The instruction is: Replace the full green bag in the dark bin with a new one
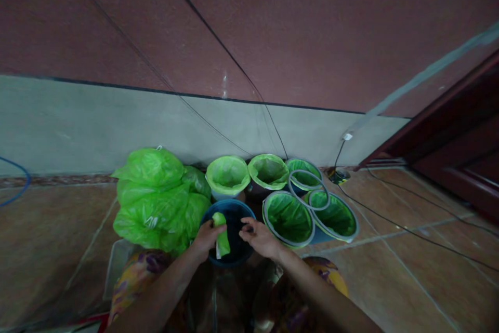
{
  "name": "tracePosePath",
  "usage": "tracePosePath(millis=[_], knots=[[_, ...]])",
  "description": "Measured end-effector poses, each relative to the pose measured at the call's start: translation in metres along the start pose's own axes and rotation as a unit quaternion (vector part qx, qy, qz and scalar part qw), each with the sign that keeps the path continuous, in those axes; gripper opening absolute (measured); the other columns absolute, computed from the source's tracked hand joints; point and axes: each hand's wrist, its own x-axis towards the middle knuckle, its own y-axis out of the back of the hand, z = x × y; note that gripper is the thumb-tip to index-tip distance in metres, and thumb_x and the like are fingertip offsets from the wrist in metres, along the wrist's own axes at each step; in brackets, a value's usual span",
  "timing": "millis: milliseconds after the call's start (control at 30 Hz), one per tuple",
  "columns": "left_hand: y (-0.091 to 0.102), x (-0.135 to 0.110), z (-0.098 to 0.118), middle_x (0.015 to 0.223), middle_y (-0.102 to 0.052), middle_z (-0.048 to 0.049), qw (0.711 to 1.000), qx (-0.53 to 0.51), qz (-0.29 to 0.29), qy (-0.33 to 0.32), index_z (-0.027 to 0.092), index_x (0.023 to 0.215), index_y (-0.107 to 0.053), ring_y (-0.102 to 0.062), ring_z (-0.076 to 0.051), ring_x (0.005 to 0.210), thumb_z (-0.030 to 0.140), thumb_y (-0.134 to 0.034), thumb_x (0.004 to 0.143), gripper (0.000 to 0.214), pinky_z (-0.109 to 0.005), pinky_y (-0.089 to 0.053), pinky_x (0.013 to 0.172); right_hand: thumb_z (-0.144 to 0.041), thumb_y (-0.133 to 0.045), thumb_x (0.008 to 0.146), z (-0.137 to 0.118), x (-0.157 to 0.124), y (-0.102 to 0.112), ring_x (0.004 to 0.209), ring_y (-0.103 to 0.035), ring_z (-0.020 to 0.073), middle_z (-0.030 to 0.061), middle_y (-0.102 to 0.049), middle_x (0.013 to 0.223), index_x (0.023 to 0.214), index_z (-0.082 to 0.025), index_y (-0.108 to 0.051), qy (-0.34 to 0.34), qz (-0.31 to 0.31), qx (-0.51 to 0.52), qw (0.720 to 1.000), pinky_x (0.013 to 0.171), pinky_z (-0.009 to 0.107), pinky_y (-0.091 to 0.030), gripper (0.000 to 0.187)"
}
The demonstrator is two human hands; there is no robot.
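A folded green plastic bag [222, 243] is gripped in my left hand [208, 239], held over a dark blue bin [234, 261] that stands between my knees. My right hand [260, 237] hovers above the right side of that bin with its fingers apart and nothing in them. The inside of the bin is dark, with no liner visible. Just behind it stands a white bin with a light green liner [227, 173]. To the right, close to my right hand, is another bin with a green liner [290, 218] and a grey rim.
Several full green bags [158, 203] are piled at the left by the wall. Loose grey rings [327, 199] lie across the lined bins at right. A black cable [390, 226] crosses the tiled floor toward the door [460, 167]. A translucent tub [116, 265] sits beside my left knee.
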Motion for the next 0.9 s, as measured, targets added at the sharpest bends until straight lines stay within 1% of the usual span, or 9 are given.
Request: tracePosePath(millis=[100, 200, 300, 467, 600, 667, 767, 833, 900], knots=[[-0.02, 0.001, 0.01, 0.086, -0.071, -0.008, 0.983, -0.081, -0.155, 0.048, 0.015, 0.097, -0.063, -0.067, -0.023, 0.082, 0.041, -0.076, 0.059, 0.048, -0.037, -0.051, 0.075, -0.04, -0.06, 0.079, -0.003, 0.008, -0.004, 0.076, -0.061, 0.0164, 0.0045, -0.065, 0.093, 0.126, -0.017, -0.049, -0.021, -0.048, 0.059, 0.997, 0.065, 0.028, -0.048, 0.054], [-0.029, 0.009, 0.017, 0.091, -0.07, -0.0077, 0.968, -0.095, -0.221, 0.075, 0.016, 0.099, -0.062, -0.067, -0.021, 0.082, 0.047, -0.074, 0.06, 0.051, -0.036, -0.051, 0.077, -0.035, -0.068, 0.072, 0.003, 0.024, -0.008, 0.084, -0.06, 0.0184, 0.0048, -0.065, 0.094, 0.107, -0.016, -0.059, 0.001, -0.032, 0.03, 0.999, 0.071, 0.028, -0.047, 0.041], [-0.032, 0.024, 0.014, 0.086, -0.069, -0.0061, 0.976, -0.04, -0.205, 0.068, 0.015, 0.096, -0.062, -0.066, -0.019, 0.078, 0.049, -0.067, 0.067, 0.045, -0.033, -0.05, 0.071, -0.029, -0.069, 0.069, 0.013, 0.04, -0.01, 0.083, -0.06, 0.0183, 0.003, -0.067, 0.089, 0.09, -0.017, -0.062, 0.003, -0.027, 0.028, 0.999, 0.072, 0.028, -0.046, 0.026], [-0.026, 0.057, 0.006, 0.064, -0.059, 0.0017, 0.979, 0.137, -0.151, -0.001, 0.015, 0.079, -0.059, -0.059, -0.014, 0.061, 0.026, -0.062, 0.065, 0.019, -0.027, -0.047, 0.061, -0.032, -0.067, 0.07, 0.03, 0.055, -0.014, 0.073, -0.061, 0.0158, 0.0, -0.066, 0.077, 0.087, -0.018, -0.061, -0.013, -0.085, 0.14, 0.986, 0.065, 0.026, -0.046, 0.023], [-0.01, 0.077, 0.021, 0.062, -0.058, 0.0032, 0.926, 0.321, -0.155, -0.121, 0.015, 0.079, -0.064, -0.055, -0.013, 0.062, 0.02, -0.063, 0.058, 0.021, -0.024, -0.042, 0.06, -0.028, -0.06, 0.071, 0.032, 0.06, -0.004, 0.054, -0.058, 0.0122, -0.0015, -0.064, 0.065, 0.092, -0.017, -0.06, -0.065, -0.141, 0.167, 0.974, 0.053, 0.023, -0.043, 0.023], [-0.003, 0.081, 0.031, 0.063, -0.059, 0.0033, 0.903, 0.371, -0.159, -0.147, 0.016, 0.083, -0.066, -0.055, -0.013, 0.063, 0.021, -0.063, 0.058, 0.026, -0.024, -0.04, 0.06, -0.027, -0.058, 0.072, 0.03, 0.061, 0.005, 0.049, -0.054, 0.0102, -0.0018, -0.063, 0.064, 0.095, -0.017, -0.059, -0.089, -0.14, 0.143, 0.976, 0.048, 0.022, -0.041, 0.025], [-0.004, 0.081, 0.038, 0.057, -0.057, 0.0028, 0.905, 0.372, -0.169, -0.118, 0.015, 0.077, -0.064, -0.055, -0.013, 0.056, 0.031, -0.058, 0.067, 0.019, -0.024, -0.039, 0.055, -0.035, -0.059, 0.075, 0.025, 0.06, 0.015, 0.055, -0.056, 0.0105, -0.0014, -0.063, 0.069, 0.102, -0.017, -0.057, -0.087, -0.116, 0.147, 0.978, 0.05, 0.021, -0.042, 0.032], [-0.012, 0.078, 0.038, 0.052, -0.054, 0.0029, 0.919, 0.344, -0.168, -0.089, 0.015, 0.07, -0.06, -0.054, -0.012, 0.05, 0.037, -0.051, 0.075, 0.024, -0.023, -0.038, 0.051, -0.041, -0.061, 0.075, 0.023, 0.06, 0.014, 0.061, -0.057, 0.0119, -0.0019, -0.061, 0.069, 0.103, -0.018, -0.057, -0.07, -0.091, 0.142, 0.983, 0.052, 0.021, -0.043, 0.036], [-0.021, 0.075, 0.035, 0.05, -0.052, 0.0034, 0.933, 0.311, -0.168, -0.063, 0.016, 0.069, -0.057, -0.053, -0.012, 0.047, 0.043, -0.047, 0.079, 0.03, -0.023, -0.037, 0.048, -0.037, -0.064, 0.072, 0.024, 0.062, 0.006, 0.063, -0.057, 0.0125, -0.0022, -0.06, 0.068, 0.097, -0.018, -0.058, -0.045, -0.054, 0.122, 0.99, 0.055, 0.022, -0.044, 0.032]])
